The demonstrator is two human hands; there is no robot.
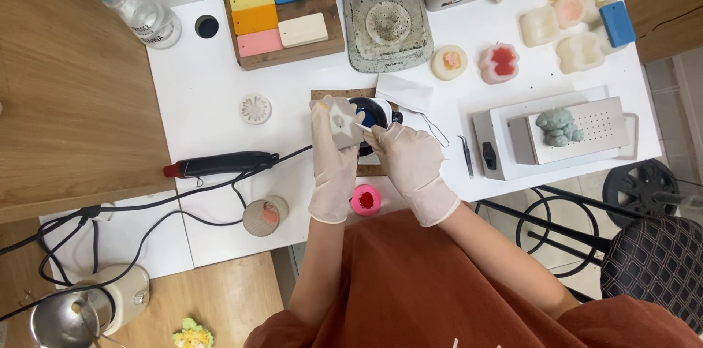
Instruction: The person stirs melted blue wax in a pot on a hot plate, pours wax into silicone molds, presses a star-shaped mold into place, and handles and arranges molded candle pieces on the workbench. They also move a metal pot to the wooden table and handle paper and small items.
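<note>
Both my hands wear pale latex gloves. My left hand (331,165) holds a small whitish star-shaped mould piece (341,120) upright over a wooden board (370,167). My right hand (414,166) grips a thin white stick (361,127) whose tip touches the piece. Behind the piece sits a white cup with dark blue contents (375,111). A pink mould with a red centre (365,200) stands by the table's near edge, between my wrists.
A wooden tray of coloured blocks (282,11) and a spray bottle (139,11) are at the back left. A black heat tool (220,164) with cables lies left. A grey hot plate (567,136) carries a green figure. Several wax moulds (556,26) sit back right.
</note>
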